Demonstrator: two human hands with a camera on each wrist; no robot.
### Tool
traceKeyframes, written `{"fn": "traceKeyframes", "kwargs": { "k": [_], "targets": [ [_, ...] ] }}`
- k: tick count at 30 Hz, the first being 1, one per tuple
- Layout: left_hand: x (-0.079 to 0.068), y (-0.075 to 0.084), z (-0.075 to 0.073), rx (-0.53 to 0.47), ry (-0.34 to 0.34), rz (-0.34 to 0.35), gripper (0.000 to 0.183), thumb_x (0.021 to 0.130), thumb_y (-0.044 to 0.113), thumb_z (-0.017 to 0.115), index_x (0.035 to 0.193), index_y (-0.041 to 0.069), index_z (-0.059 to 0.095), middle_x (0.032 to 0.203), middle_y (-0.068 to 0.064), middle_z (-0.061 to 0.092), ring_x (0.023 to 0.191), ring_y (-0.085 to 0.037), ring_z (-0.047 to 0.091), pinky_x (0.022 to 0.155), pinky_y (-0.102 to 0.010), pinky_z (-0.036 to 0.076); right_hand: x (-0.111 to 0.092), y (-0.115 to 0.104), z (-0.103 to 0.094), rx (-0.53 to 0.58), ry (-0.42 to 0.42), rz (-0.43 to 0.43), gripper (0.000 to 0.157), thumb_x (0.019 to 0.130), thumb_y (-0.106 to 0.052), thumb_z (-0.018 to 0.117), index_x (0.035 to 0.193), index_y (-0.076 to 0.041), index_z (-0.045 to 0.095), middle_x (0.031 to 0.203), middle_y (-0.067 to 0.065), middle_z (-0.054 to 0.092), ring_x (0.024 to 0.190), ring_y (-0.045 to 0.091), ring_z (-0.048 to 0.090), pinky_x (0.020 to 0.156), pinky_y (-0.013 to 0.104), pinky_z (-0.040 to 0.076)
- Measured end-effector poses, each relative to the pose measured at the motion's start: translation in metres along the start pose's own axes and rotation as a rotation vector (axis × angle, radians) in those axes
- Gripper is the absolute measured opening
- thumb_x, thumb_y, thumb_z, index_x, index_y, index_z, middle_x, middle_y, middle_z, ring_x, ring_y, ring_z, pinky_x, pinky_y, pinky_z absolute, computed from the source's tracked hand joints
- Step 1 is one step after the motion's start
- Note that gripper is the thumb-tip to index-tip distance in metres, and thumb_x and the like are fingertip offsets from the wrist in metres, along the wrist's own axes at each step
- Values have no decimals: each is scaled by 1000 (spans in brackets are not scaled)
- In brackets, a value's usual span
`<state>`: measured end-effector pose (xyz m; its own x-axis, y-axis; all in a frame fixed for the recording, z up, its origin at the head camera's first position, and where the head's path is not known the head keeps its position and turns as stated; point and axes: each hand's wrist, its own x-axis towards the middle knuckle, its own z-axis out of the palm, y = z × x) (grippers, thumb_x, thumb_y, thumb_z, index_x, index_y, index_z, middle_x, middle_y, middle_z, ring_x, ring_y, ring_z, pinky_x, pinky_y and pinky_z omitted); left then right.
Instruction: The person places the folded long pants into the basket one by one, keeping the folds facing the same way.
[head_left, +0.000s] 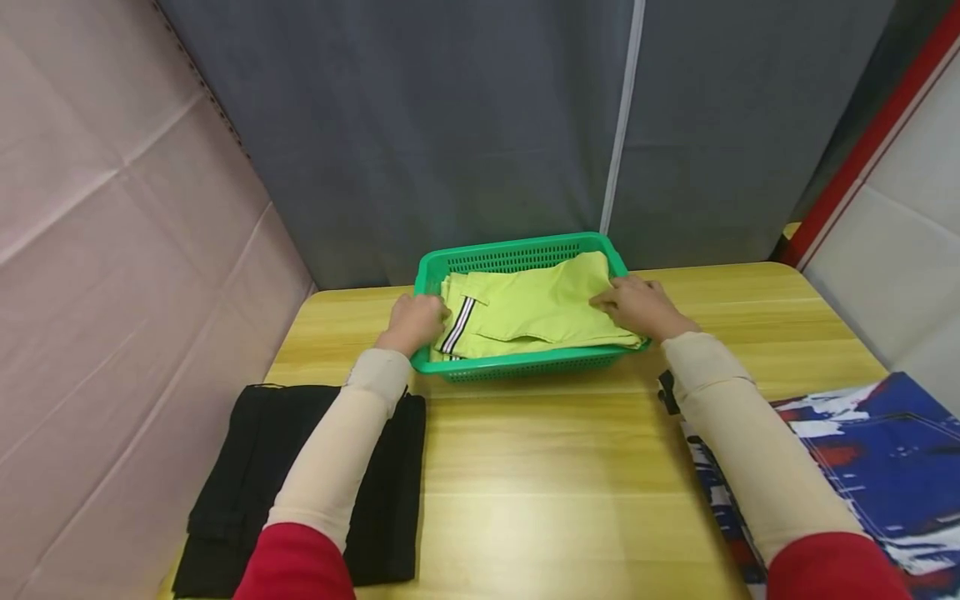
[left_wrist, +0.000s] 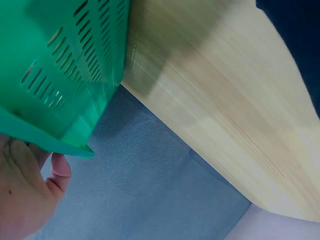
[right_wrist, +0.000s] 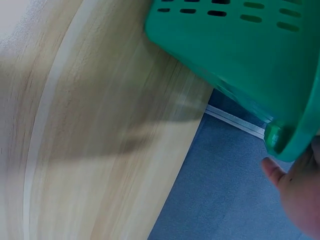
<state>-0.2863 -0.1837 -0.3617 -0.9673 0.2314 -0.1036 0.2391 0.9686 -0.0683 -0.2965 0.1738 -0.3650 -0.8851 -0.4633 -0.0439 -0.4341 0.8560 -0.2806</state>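
Note:
A green slotted plastic basket [head_left: 525, 363] stands near the back of the wooden table, with a folded lime-yellow garment [head_left: 536, 304] lying inside. The garment carries a black-and-white striped band at its left end. My left hand [head_left: 417, 321] grips the basket's left rim, fingers over the inside edge and thumb outside, as the left wrist view shows of the basket wall [left_wrist: 60, 55]. At the other end my right hand [head_left: 640, 307] reaches over the right rim, its extended fingers touching the garment. In the right wrist view the thumb [right_wrist: 272, 170] is outside the basket.
Folded black cloth [head_left: 386, 500] lies on the table [head_left: 525, 467] at the left, under my left forearm. A blue, red and white patterned garment [head_left: 892, 458] lies at the right, partly beneath my right forearm. Grey curtain [head_left: 450, 142] hangs behind the table; pale sheets flank it.

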Motion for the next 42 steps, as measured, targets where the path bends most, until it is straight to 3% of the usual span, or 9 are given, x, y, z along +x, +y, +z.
{"fn": "traceKeyframes", "kwargs": {
  "k": [2, 6, 7, 14, 17, 25, 31, 37, 42],
  "targets": [
    [0, -1, 2, 5, -6, 21, 19, 96, 17, 57, 100, 19, 75, 103, -4, 68, 85, -22, 60, 89, -48, 43, -1, -1, 1, -21, 28, -6, 34, 101, -17, 46, 131, -15, 62, 144, 23, 44, 135, 46, 34, 101, 68, 27],
    [-2, -7, 6, -72, -6, 39, 31, 99, 23, 53, 126, 20, 66, 134, -6, 60, 118, -27, 58, 102, -53, 36, -4, 0, 1, -52, 147, -6, 32, 100, -16, 47, 125, -11, 66, 142, 26, 45, 132, 48, 36, 101, 67, 32],
    [-3, -8, 7, -106, -5, 36, 35, 99, 24, 53, 133, 21, 61, 141, -7, 54, 118, -29, 58, 103, -53, 35, -5, 1, 1, -51, 176, -11, 32, 99, -16, 47, 124, -9, 66, 142, 27, 45, 132, 49, 36, 101, 67, 33],
    [-10, -14, 9, -330, 4, 39, 55, 100, 27, 50, 152, 21, 33, 159, -11, 26, 145, -33, 29, 112, -62, 26, -16, 14, 4, 127, 212, -27, 35, 101, -14, 45, 132, -2, 58, 147, 32, 35, 135, 50, 32, 107, 65, 30],
    [-12, -14, 10, -378, 26, 44, 56, 100, 27, 50, 153, 20, 31, 161, -12, 21, 147, -33, 25, 113, -65, 20, -19, 18, 5, 154, 217, -28, 36, 102, -16, 45, 133, -2, 57, 148, 31, 34, 134, 49, 33, 106, 63, 32],
    [-18, -10, 6, -408, 164, 27, 55, 101, 31, 49, 152, 19, 33, 159, -14, 26, 144, -35, 31, 109, -60, 27, -30, 22, 4, 134, 280, -40, 34, 102, -17, 46, 129, -2, 60, 149, 29, 33, 133, 49, 35, 104, 64, 34],
    [-21, -1, 5, -466, 267, 9, 56, 101, 39, 47, 152, 22, 33, 159, -12, 27, 146, -32, 28, 113, -59, 24, -43, 30, 3, 85, 341, -19, 35, 103, -23, 46, 131, -6, 60, 151, 26, 34, 133, 49, 36, 101, 66, 36],
    [-26, 18, 0, -531, 326, 37, 60, 99, 44, 49, 152, 22, 33, 158, -10, 31, 145, -31, 29, 114, -61, 22, -59, 42, 1, 54, 342, 1, 40, 101, -25, 48, 136, -8, 55, 151, 28, 32, 130, 54, 37, 100, 69, 34],
    [-33, 45, -5, -549, 302, 94, 68, 97, 53, 47, 155, 26, 23, 160, -7, 25, 146, -31, 28, 115, -56, 27, -75, 52, -2, 52, 340, 13, 44, 101, -30, 50, 138, -6, 53, 152, 29, 28, 129, 56, 35, 100, 71, 31]
  ]
}}
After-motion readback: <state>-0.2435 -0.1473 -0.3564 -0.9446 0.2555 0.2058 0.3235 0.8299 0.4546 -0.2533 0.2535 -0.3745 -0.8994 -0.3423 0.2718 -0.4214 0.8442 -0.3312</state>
